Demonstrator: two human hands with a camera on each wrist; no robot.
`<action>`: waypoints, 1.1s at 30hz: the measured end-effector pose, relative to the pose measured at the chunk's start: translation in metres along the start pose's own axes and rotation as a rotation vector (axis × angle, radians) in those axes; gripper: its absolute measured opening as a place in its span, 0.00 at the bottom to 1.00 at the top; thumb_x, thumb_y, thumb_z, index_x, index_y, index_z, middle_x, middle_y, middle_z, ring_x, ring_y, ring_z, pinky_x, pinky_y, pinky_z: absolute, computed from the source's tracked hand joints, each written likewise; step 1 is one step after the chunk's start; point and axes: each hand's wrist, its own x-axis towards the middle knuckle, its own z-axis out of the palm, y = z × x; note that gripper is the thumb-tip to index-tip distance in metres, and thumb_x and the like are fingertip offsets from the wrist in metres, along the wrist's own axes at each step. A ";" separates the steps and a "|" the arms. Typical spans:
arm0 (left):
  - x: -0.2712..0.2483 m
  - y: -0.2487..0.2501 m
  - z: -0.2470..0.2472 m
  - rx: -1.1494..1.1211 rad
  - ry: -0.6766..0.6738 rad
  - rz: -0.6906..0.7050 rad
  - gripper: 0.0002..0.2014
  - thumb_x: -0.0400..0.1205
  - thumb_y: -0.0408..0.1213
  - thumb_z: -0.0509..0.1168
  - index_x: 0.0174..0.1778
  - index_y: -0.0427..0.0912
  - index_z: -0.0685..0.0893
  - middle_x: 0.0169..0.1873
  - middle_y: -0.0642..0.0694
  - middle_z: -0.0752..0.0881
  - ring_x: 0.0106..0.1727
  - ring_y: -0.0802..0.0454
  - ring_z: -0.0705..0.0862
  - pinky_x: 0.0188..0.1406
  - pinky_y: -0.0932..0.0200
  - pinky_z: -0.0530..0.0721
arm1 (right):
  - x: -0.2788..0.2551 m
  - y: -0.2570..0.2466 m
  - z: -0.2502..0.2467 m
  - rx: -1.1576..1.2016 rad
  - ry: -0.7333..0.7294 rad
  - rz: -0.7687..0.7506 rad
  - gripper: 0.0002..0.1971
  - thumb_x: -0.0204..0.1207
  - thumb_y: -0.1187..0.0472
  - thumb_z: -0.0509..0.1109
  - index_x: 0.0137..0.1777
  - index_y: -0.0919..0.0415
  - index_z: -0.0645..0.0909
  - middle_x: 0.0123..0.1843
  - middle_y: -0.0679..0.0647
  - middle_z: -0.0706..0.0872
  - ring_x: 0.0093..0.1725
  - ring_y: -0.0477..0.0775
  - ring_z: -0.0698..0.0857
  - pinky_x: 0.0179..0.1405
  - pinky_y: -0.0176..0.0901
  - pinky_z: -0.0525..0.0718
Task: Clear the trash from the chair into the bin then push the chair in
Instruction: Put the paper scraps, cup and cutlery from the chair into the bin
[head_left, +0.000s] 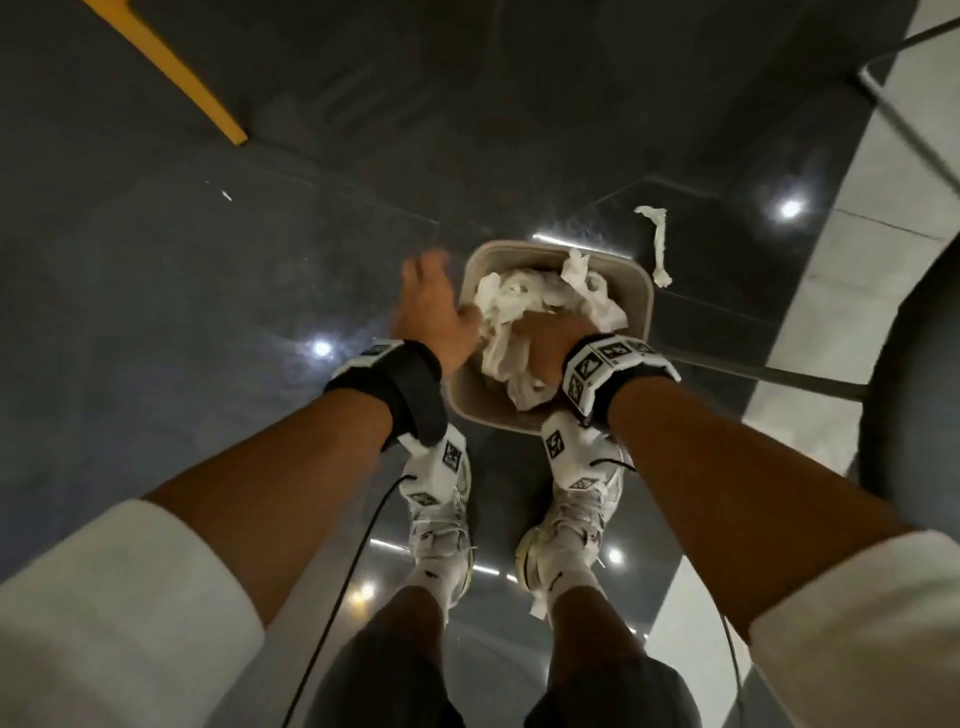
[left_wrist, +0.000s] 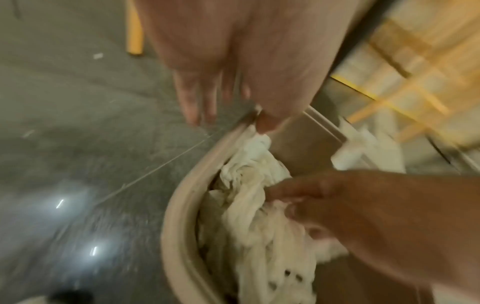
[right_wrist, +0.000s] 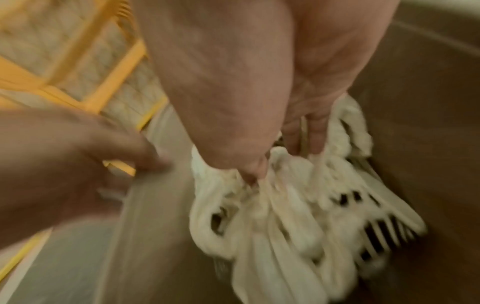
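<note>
A beige bin stands on the floor just ahead of my feet, heaped with crumpled white tissues. My right hand is down inside it, thumb and fingers pinching a wad of tissues over white plastic forks. Over the bin's left rim hovers my left hand, fingers straight and holding nothing, its thumb beside a tissue at the rim. A dark round chair seat shows at the right edge.
One twisted tissue strip lies on the dark glossy floor behind the bin on the right. A yellow chair leg crosses the top left. Thin metal legs stand at the top right over a pale floor band.
</note>
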 end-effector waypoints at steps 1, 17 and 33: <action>0.004 -0.006 0.000 -0.055 -0.053 -0.076 0.19 0.81 0.36 0.65 0.67 0.38 0.70 0.59 0.37 0.79 0.60 0.35 0.81 0.52 0.49 0.78 | -0.006 -0.001 -0.013 -0.004 -0.017 -0.005 0.47 0.67 0.32 0.71 0.83 0.41 0.55 0.86 0.52 0.59 0.86 0.66 0.57 0.84 0.69 0.54; 0.098 -0.021 -0.029 -0.342 0.389 0.078 0.07 0.86 0.37 0.59 0.58 0.42 0.73 0.42 0.45 0.84 0.42 0.48 0.82 0.41 0.53 0.80 | 0.108 0.107 -0.034 0.725 0.503 0.667 0.16 0.81 0.63 0.62 0.64 0.67 0.84 0.67 0.68 0.85 0.70 0.69 0.82 0.71 0.51 0.76; 0.133 -0.017 -0.051 -0.386 0.241 0.160 0.21 0.88 0.38 0.56 0.78 0.51 0.67 0.59 0.59 0.81 0.55 0.62 0.81 0.51 0.72 0.75 | 0.165 0.151 -0.019 0.771 0.307 0.755 0.21 0.78 0.53 0.65 0.69 0.60 0.81 0.64 0.63 0.87 0.62 0.65 0.87 0.55 0.50 0.83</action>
